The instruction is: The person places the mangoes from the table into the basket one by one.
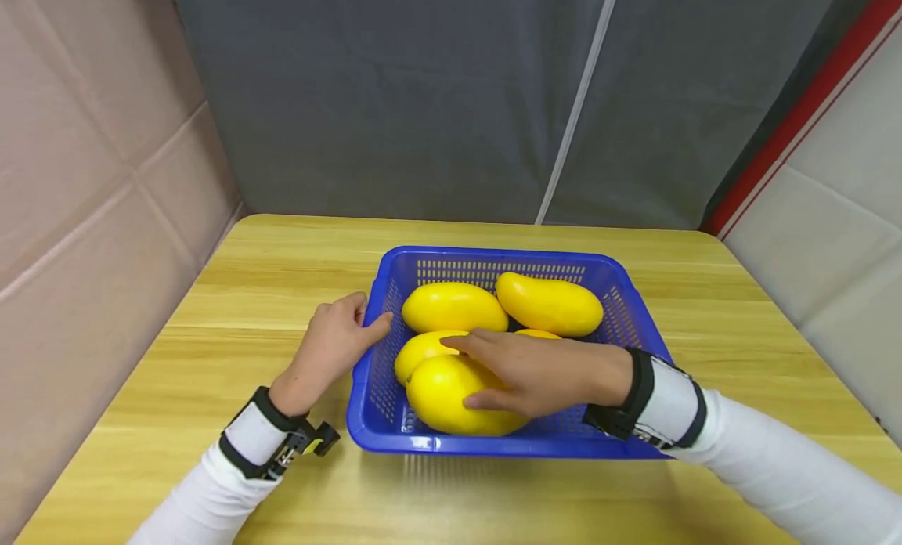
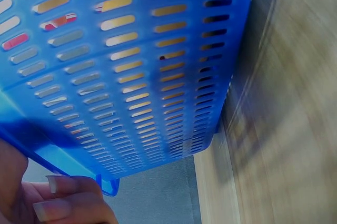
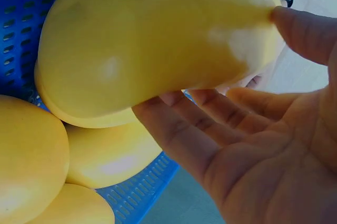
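Observation:
A blue plastic basket [image 1: 493, 449] with slotted walls holds several yellow mangoes. My right hand [image 1: 546, 369] reaches in from the right and holds the front mango [image 1: 440, 400], thumb on its near side and fingertips on its far side. In the right wrist view that mango [image 3: 158, 40] fills the gap between thumb and fingertips, clear of the palm. My left hand [image 1: 331, 345] grips the basket's left rim, its thumb over the edge; the left wrist view shows curled fingers [image 2: 79, 205] just outside the rim. Behind the front mango, another mango [image 1: 417, 355] is partly covered.
Two mangoes, one at the back left [image 1: 454, 308] and one at the back right [image 1: 553, 306], lie along the basket's far wall. The wooden table [image 1: 282, 255] extends around the basket. A grey curtain [image 1: 395, 106] hangs behind, with pale panels at both sides.

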Demonstrator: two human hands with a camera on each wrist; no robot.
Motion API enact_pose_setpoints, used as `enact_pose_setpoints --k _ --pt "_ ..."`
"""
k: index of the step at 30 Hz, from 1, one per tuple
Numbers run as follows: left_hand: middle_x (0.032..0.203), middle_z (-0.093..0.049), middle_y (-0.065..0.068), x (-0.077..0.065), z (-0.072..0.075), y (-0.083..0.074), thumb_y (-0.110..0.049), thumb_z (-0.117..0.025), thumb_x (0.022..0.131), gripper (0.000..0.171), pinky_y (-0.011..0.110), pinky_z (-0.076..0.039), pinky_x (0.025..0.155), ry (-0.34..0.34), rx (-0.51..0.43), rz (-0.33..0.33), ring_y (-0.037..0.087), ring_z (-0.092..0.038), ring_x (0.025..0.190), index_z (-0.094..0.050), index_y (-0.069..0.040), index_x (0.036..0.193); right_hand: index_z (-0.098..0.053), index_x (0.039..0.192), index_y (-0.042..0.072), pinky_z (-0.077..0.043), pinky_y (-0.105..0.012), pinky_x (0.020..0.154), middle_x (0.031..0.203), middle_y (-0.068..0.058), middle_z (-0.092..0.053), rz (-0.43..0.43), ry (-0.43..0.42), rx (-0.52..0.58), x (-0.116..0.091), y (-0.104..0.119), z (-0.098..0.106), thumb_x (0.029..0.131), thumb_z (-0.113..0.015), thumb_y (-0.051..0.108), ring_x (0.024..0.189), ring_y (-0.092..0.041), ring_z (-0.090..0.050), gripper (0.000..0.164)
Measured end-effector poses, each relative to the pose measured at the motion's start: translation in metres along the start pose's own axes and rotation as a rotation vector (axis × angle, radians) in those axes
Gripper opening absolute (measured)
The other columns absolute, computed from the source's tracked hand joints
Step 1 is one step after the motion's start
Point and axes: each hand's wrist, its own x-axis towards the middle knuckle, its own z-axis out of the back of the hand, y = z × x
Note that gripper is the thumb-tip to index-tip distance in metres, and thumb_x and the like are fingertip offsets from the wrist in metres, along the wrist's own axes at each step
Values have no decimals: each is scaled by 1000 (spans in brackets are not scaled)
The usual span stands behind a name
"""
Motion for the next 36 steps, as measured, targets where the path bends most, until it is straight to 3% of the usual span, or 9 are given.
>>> enact_pose_setpoints --k 8,18,26,36 --pt "63 -57 6 0 0 0 -32 -61 92 30 26 -45 43 11 3 2 15 -58 47 -55 -3 89 -40 144 9 -45 -18 86 118 0 -50 42 26 -42 -1 3 4 96 -56 34 91 -7 -50 56" --pt "64 -56 7 1 0 0 -32 -60 92 30 25 -45 43 21 -6 7 15 -58 47 -55 -2 92 -46 135 10 -48 -19 75 104 -1 -49 -28 -49 -250 4 20 -2 87 -63 49 84 -12 -50 64" --pt "62 -55 6 -1 -2 2 -31 -62 91 29 26 -43 42 4 -17 12 16 -58 47 -54 -3 87 -43 132 10 -47 -20 66 95 0 -46 -40 -26 -252 12 25 -5 84 -69 49 75 -11 -49 66" --pt "63 -56 6 -1 -1 1 -31 -61 92 28 27 -45 42 4 -14 1 16 -58 47 -55 -3 90 -41 131 10 -50 -23 68 98 -2 -49 -76 48 -269 19 31 -6 84 -70 46 75 -12 -51 66"
